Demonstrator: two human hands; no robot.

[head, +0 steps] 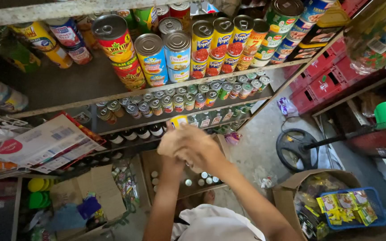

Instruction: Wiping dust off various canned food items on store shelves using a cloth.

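Both hands meet at the picture's centre: the left hand [175, 145] and right hand [202, 151] grip a yellow-labelled can [178, 120] at twelve o'clock, just before the shelf [112, 96]. Blur hides the fingers. A loose hold could drop it into the open box [150, 163] below, I judge.

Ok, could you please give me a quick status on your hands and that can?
Both hands together, blurred, at the lower shelf. Small yellow can at the fingertips; which hand grips it, cannot tell. Open carton of cans directly below.

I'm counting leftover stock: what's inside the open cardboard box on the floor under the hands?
Small bottles with pale caps stand inside the cardboard box. Both hands and forearms cover the box's middle, hiding anything there.
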